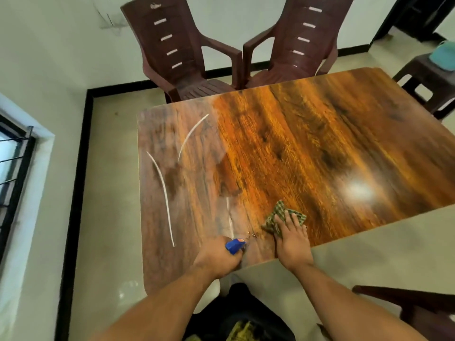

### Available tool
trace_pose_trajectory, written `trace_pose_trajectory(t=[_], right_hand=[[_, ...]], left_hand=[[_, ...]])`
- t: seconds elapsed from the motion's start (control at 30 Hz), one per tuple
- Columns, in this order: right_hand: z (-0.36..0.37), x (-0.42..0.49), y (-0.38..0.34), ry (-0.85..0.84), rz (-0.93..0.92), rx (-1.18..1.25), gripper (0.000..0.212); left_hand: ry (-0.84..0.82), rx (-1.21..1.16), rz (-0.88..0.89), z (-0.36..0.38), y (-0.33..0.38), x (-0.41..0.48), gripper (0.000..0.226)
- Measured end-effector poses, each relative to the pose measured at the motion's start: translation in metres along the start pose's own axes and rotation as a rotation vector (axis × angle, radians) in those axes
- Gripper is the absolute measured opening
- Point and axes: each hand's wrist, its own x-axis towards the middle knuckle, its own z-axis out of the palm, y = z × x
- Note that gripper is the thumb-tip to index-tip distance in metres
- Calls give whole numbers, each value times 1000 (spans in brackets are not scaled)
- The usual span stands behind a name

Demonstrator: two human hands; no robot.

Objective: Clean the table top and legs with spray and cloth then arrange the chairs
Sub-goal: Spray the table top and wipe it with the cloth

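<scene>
A glossy wood-grain table top (283,148) fills the middle of the view. My left hand (216,257) grips a spray bottle with a blue head (235,245) at the near edge, nozzle pointing over the table. My right hand (291,238) lies flat on a green checked cloth (280,215), pressing it onto the table near the front edge. Small droplets (252,234) sit on the surface between the two hands. Two dark brown plastic armchairs (177,50) (300,43) stand side by side at the far edge.
A brown plastic stool (428,80) with a light blue object (443,56) on it stands at the right. Part of another dark chair (408,306) shows at the lower right. A barred window (12,163) is on the left wall. Tiled floor surrounds the table.
</scene>
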Motion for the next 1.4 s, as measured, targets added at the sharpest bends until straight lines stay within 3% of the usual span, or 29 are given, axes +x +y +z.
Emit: trace_pose_trajectory(t=[0.07,0.1,0.23,0.27,0.3,0.33,0.4,0.43,0.47,0.5,0.6,0.63,0.67,0.7,0.77,0.8,0.83,0.87,0.93,0.97,1.0,1.03,1.13,1.17,1.2,1.3,1.33,1.4], right_hand=[[8,-1,-22,11,123,25,57],[16,-6,-36,6,59,4,57],[32,-28,-42,-260,-832,-134,61],[27,-16,-30,-277,-921,-181,63],[22,-4,-23,-247,-889,-217,66],[17,6,-22,-179,-715,-237,66],[7,16,-39,-17,-92,-129,61],[8,17,-58,17,130,-76,60],[13,16,-77,1,159,-65,62],[23,12,-92,-35,12,-95,62],[27,3,-91,-224,-714,-187,67],[21,13,-80,-247,-791,-226,69],[16,25,-71,-222,-731,-272,69],[14,35,-66,-139,-537,-270,67],[12,35,-76,-3,73,-118,61],[18,28,-94,27,230,-60,58],[30,20,-113,56,196,-38,58],[47,10,-127,67,-6,-41,58],[71,-20,-140,-91,-529,-100,63],[75,-27,-139,-118,-657,-131,66],[74,-27,-131,-117,-647,-114,69],[79,-34,-128,-18,-492,-101,68],[79,-61,-134,125,318,26,58],[85,-68,-153,152,411,91,58],[96,-79,-173,148,366,107,63],[119,-111,-204,9,-29,18,71],[118,-116,-206,-13,-42,22,68],[115,-119,-210,46,137,79,62]], left_hand=[[0,-50,-29,1,-7,-5,32],[7,-86,-50,1,-8,-7,31],[119,-168,-104,-8,-16,-16,25],[144,-191,-112,-11,-19,-18,26],[170,-210,-125,-14,-24,-20,30],[204,-220,-137,-17,-29,-21,36],[249,-233,-171,-22,-39,-23,39],[267,-248,-189,-25,-43,-23,39],[275,-243,-194,-29,-46,-23,40],[266,-230,-200,-33,-48,-23,40],[234,-247,-193,-46,-57,-23,37],[221,-256,-186,-50,-61,-24,38],[207,-249,-174,-53,-63,-23,40],[189,-233,-163,-56,-65,-22,41],[143,-190,-122,-63,-72,-18,35],[132,-179,-93,-66,-75,-16,32],[115,-164,-72,-69,-79,-15,30],[99,-151,-42,-72,-82,-13,30],[50,-125,34,-76,-92,-11,30],[16,-115,72,-80,-100,-12,30],[-15,-101,110,-83,-109,-13,31],[-52,-69,146,-88,-121,-14,33],[-96,-29,204,-94,-137,-13,38],[-123,-25,223,-98,-142,-15,38],[-151,-6,249,-101,-148,-17,38],[-184,41,303,-109,-158,-23,33],[-196,64,317,-110,-163,-24,32],[-194,104,334,-115,-169,-26,33]])
